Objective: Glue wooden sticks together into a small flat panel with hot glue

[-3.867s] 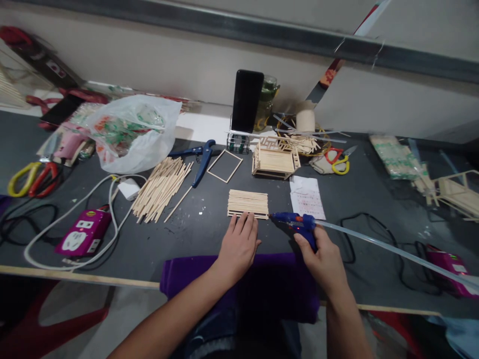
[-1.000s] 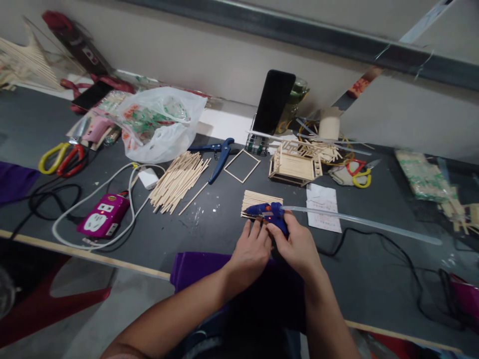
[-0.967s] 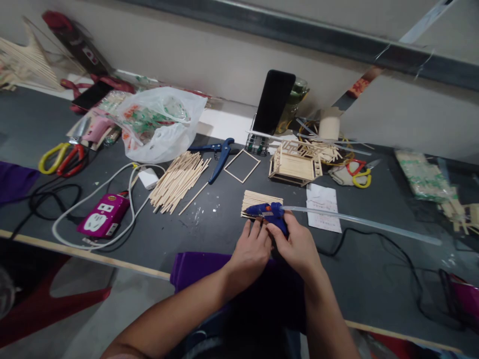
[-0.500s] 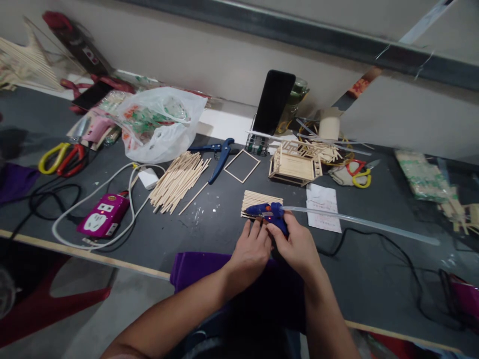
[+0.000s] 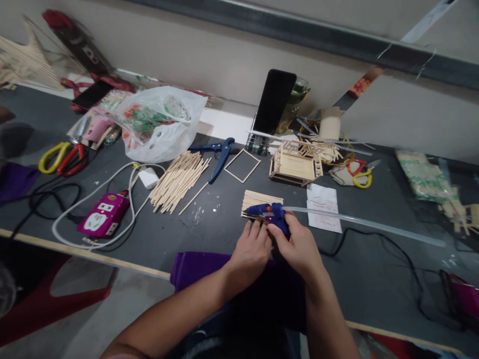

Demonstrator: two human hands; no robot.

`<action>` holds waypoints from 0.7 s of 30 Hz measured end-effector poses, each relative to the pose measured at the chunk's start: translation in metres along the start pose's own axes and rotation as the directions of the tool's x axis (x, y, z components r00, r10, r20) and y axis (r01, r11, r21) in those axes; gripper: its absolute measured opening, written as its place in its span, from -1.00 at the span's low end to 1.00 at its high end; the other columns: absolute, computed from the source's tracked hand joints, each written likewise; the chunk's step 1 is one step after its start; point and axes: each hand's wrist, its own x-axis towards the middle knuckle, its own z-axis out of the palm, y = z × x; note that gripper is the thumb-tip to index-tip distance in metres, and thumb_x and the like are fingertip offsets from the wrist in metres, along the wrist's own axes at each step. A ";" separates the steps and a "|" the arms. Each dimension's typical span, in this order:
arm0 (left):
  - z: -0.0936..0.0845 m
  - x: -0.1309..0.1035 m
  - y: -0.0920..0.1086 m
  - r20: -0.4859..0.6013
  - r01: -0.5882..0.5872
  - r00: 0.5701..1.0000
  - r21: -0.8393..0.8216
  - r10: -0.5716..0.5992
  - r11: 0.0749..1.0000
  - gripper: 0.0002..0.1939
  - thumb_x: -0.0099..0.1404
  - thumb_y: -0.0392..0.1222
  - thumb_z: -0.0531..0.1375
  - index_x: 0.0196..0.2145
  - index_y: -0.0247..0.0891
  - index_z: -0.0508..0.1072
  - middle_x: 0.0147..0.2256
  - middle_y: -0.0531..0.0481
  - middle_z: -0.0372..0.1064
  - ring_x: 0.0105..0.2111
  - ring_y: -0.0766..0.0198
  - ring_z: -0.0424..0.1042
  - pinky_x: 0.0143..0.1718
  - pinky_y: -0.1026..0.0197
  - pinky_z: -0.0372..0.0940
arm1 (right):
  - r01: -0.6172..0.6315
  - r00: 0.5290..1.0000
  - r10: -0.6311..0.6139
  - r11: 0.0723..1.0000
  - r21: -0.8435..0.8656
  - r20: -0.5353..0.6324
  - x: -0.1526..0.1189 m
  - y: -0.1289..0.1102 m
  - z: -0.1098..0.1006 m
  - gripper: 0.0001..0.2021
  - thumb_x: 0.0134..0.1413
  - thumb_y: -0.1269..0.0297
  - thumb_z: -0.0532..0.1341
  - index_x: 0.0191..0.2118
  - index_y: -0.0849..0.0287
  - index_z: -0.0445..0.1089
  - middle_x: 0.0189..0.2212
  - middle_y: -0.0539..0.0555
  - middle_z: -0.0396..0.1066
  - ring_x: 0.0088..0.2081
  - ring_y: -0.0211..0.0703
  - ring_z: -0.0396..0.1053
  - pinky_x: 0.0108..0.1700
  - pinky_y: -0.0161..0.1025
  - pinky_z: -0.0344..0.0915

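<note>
My right hand (image 5: 297,243) is wrapped around the handle of a blue glue gun (image 5: 275,213), whose nozzle points left. A long clear glue stick (image 5: 359,223) sticks out of its back toward the right. Under the nozzle lies a small panel of wooden sticks (image 5: 258,198) set side by side, partly covered by the gun. My left hand (image 5: 252,249) is beside the gun, its fingers stretched toward the panel's near edge; its thumb is hidden. Beyond the panel are a square stick frame (image 5: 242,166) and a small wooden stick model (image 5: 294,167).
Loose sticks (image 5: 179,182) and a blue-handled cutter (image 5: 221,162) lie to the left, near a plastic bag (image 5: 160,122) and a purple power socket (image 5: 104,214). A phone (image 5: 275,102) stands behind. Scissors (image 5: 361,174) and paper (image 5: 324,207) are right. Another person's hand (image 5: 5,114) shows far left.
The glue stick's free end reaches slightly farther right. At the far left edge, another person's hand has come farther into view. My hands have barely moved.
</note>
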 end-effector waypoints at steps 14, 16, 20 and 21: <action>-0.004 0.003 -0.003 0.034 0.033 0.999 -0.039 -0.032 0.999 -0.53 0.40 -0.10 0.01 0.16 -0.42 0.29 0.21 -0.25 0.21 0.23 -0.05 0.16 0.17 0.00 0.16 | 0.017 0.965 0.058 0.959 0.281 -0.255 0.000 0.019 0.006 -0.71 0.11 0.05 0.17 -0.15 0.13 0.36 -0.32 0.10 0.52 -0.31 -0.07 0.46 -0.27 -0.20 0.36; -0.005 0.004 -0.004 0.063 0.033 0.998 -0.046 -0.030 0.998 -0.53 0.40 -0.09 0.01 0.16 -0.42 0.29 0.22 -0.26 0.19 0.24 -0.05 0.14 0.17 0.00 0.16 | 0.018 0.952 0.084 0.946 0.325 -0.296 0.000 0.021 0.007 -0.71 0.09 0.05 0.20 -0.17 0.14 0.37 -0.32 0.11 0.51 -0.33 -0.07 0.45 -0.28 -0.19 0.36; -0.006 0.005 -0.005 0.089 0.033 0.996 -0.048 -0.029 0.998 -0.53 0.41 -0.08 0.00 0.16 -0.40 0.30 0.24 -0.27 0.15 0.26 -0.04 0.10 0.19 -0.01 0.14 | 0.025 0.936 0.135 0.895 0.445 -0.324 0.001 0.024 0.006 -0.72 0.10 0.09 0.22 -0.14 0.15 0.36 -0.38 0.07 0.50 -0.45 -0.16 0.40 -0.39 -0.23 0.33; -0.006 0.005 -0.005 0.088 0.033 0.996 -0.048 -0.029 0.998 -0.53 0.41 -0.08 0.00 0.15 -0.40 0.30 0.24 -0.27 0.14 0.26 -0.05 0.10 0.18 -0.01 0.14 | 0.050 0.931 0.130 0.880 0.472 -0.341 0.002 0.025 0.006 -0.73 0.11 0.11 0.21 -0.14 0.16 0.36 -0.39 0.07 0.49 -0.47 -0.19 0.38 -0.42 -0.25 0.32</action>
